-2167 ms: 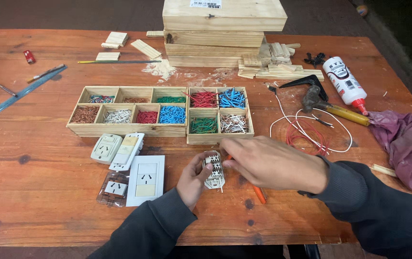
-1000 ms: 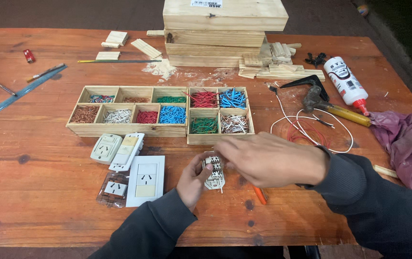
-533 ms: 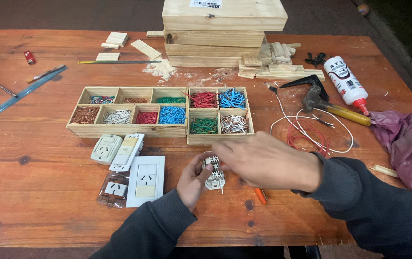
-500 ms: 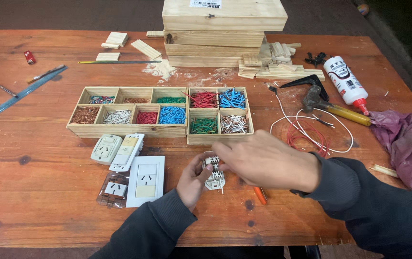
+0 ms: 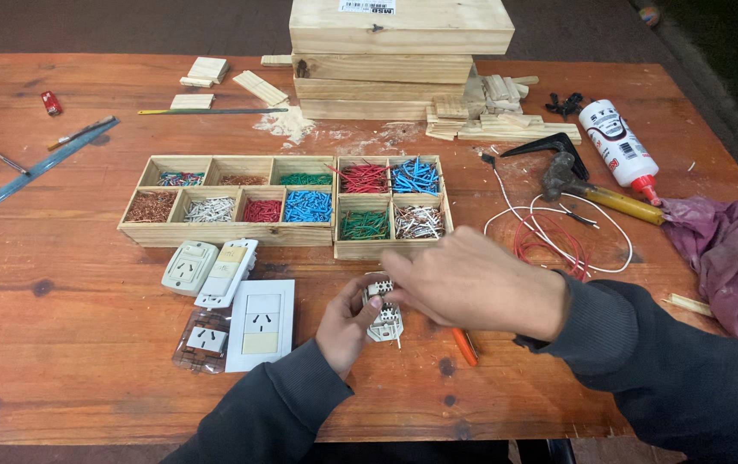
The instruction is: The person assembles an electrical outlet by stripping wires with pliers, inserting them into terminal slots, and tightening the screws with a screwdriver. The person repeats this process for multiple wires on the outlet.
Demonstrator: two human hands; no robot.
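Note:
My left hand (image 5: 345, 328) holds a small white socket module (image 5: 384, 311) just above the wooden table (image 5: 68, 344), near its front edge. Short wire ends stick out of the module's lower side. My right hand (image 5: 472, 282) lies over the module's right side, fingertips pinched at its top; I cannot tell whether a wire is between them. An orange-handled tool (image 5: 464, 345) lies on the table under my right wrist, mostly hidden.
Two wooden divider trays (image 5: 231, 232) (image 5: 390, 250) hold sorted coloured wire pieces. White socket plates (image 5: 259, 325) and switches (image 5: 211, 270) lie left of my hands. Loose red and white wires (image 5: 558, 245), a hammer (image 5: 588, 185), a glue bottle (image 5: 618, 150) and a purple cloth (image 5: 730, 258) sit right. Stacked wooden boxes (image 5: 399, 56) stand behind.
My right hand has shifted slightly left and closer over the module. My left hand keeps the module in the same place.

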